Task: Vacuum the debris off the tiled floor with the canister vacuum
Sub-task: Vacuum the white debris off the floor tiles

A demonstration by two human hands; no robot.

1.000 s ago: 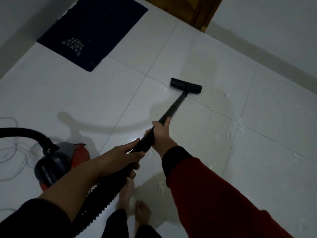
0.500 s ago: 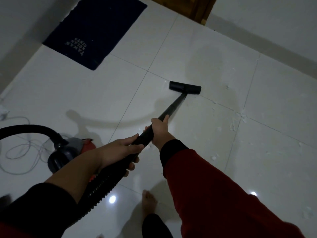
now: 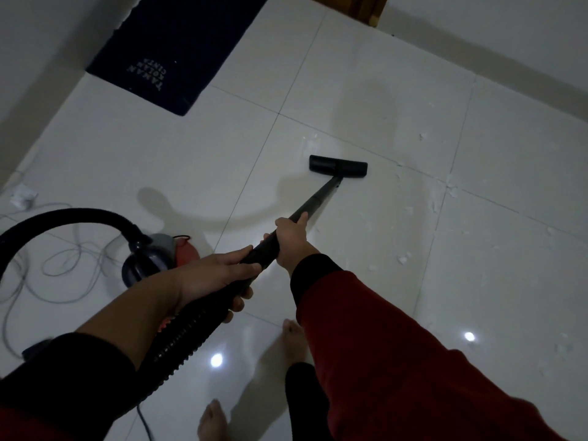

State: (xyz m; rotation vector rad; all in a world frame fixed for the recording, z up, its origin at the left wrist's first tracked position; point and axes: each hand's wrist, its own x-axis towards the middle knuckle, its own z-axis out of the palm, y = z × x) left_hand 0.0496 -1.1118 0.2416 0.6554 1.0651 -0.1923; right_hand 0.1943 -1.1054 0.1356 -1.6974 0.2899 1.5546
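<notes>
Both of my hands grip the black vacuum wand (image 3: 315, 202). My right hand (image 3: 291, 240) holds it further down the tube, and my left hand (image 3: 219, 275) wraps the handle end where the ribbed hose (image 3: 181, 338) begins. The flat black floor nozzle (image 3: 338, 166) rests on the white tiled floor (image 3: 165, 160) ahead of me. White debris scraps (image 3: 442, 195) lie scattered to the right of the nozzle along the grout lines. The red and grey canister (image 3: 159, 256) sits to my left, its hose arching over it.
A dark blue doormat (image 3: 178, 49) lies at the far left by the wall. A thin grey cable (image 3: 63, 262) loops on the floor beside the canister. A wooden door frame (image 3: 366, 7) stands at the top. My bare feet (image 3: 294, 340) are below the wand.
I have stepped forward and my view has swung right, so the canister and cable show more. The nozzle has slid slightly along the tile, still held by both hands.
</notes>
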